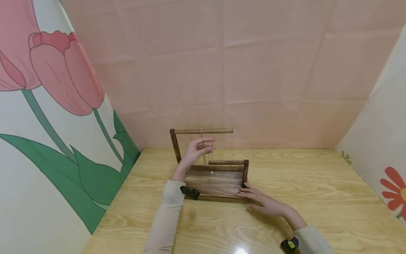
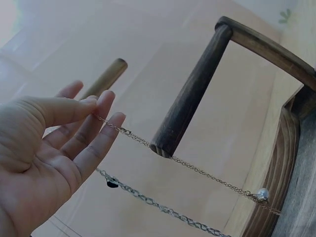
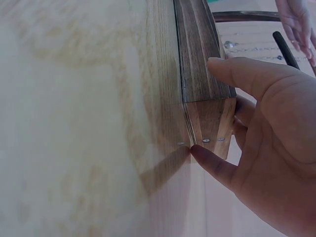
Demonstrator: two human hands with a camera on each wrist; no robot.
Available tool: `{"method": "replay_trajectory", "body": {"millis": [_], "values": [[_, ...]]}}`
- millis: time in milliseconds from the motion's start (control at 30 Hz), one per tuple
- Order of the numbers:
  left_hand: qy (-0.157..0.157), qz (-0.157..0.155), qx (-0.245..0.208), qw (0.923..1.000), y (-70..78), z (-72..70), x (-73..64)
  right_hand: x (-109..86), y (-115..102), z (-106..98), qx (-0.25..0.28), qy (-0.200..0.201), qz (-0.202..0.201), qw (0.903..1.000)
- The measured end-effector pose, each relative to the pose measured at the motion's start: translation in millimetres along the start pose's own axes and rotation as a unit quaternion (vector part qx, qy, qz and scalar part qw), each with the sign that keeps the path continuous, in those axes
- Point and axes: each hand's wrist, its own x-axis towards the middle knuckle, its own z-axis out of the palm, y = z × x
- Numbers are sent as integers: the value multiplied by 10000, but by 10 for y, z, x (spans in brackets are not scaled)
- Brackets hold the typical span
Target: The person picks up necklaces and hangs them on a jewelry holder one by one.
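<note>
My left hand (image 1: 197, 151) is raised beneath the upper bar of a dark wooden jewelry stand (image 1: 214, 198). Its thumb and fingertips pinch a thin gold necklace (image 2: 197, 170), which hangs past the free end of the lower bar (image 2: 190, 96). A small pearl (image 2: 263, 193) dangles low on that chain, above the tray. Beside it hangs a thicker silver chain necklace (image 2: 163, 208), looped on the upper bar (image 1: 219, 131). My right hand (image 1: 264, 204) rests at the tray's front right corner, its fingers fairly straight. The thumb touches the front board (image 3: 200, 49); the little finger touches the corner's end.
Fine chains (image 1: 186, 139) hang near the left end of the upper bar. The stand sits on a light wooden table (image 1: 311, 183), close to a pink cloth backdrop (image 1: 269, 70). Painted flower panels (image 1: 69, 74) flank both sides.
</note>
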Motion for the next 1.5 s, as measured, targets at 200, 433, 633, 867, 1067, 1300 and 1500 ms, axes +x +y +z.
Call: {"method": "replay_trajectory", "body": {"millis": [200,433,633,867,1067,1300,1500], "values": [[-174,51,80,9998,198,47,-6,7,-16,-14,-60,-48,106,9999],[-250,34,155,9996,273,79,12,4,-21,-13,-7,-83,109,9999],[-256,107,137,9995,280,111,73,13,4,-52,44,-134,121,9998],[-285,222,102,9993,269,150,167,25,66,-99,-17,-110,-93,9999],[-235,204,90,9995,287,194,211,25,65,-112,31,-123,-110,9999],[-457,325,175,9983,349,241,167,1,-40,-39,-62,-69,-68,9999],[-646,272,109,9975,394,247,127,-18,-121,19,-66,19,-53,10000]]}}
